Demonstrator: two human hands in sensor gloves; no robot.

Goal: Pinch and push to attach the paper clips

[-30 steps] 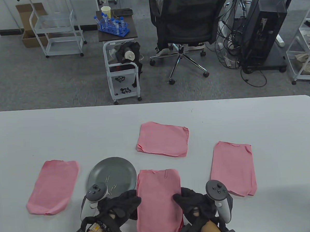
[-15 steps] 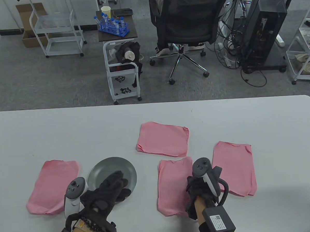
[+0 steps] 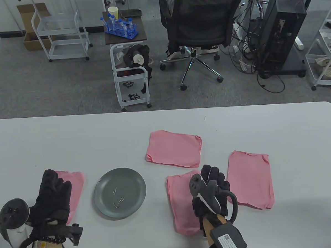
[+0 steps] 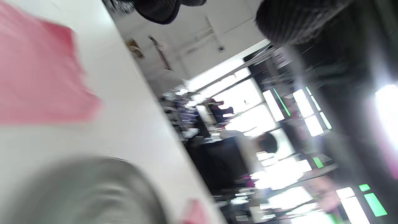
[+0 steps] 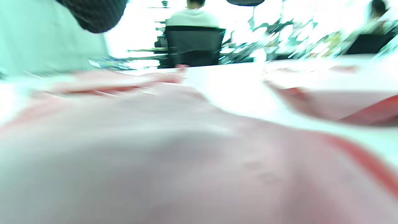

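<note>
Seen from above, our left hand (image 3: 51,198) lies spread, fingers flat on the far-left pink paper stack (image 3: 74,189), while our right hand (image 3: 212,190) rests palm down, fingers extended, on the pink stack (image 3: 181,206) nearest us on the white bench (image 3: 99,138); neither pinches anything. To do this step well, we judge we should slide the left stack to the middle without letting its sheets fan out, keeping one edge squared for a clip. Between our hands, the grey plate (image 3: 129,184) holds a few loose paper clips (image 3: 118,201), and two more pink stacks lie beyond
</note>
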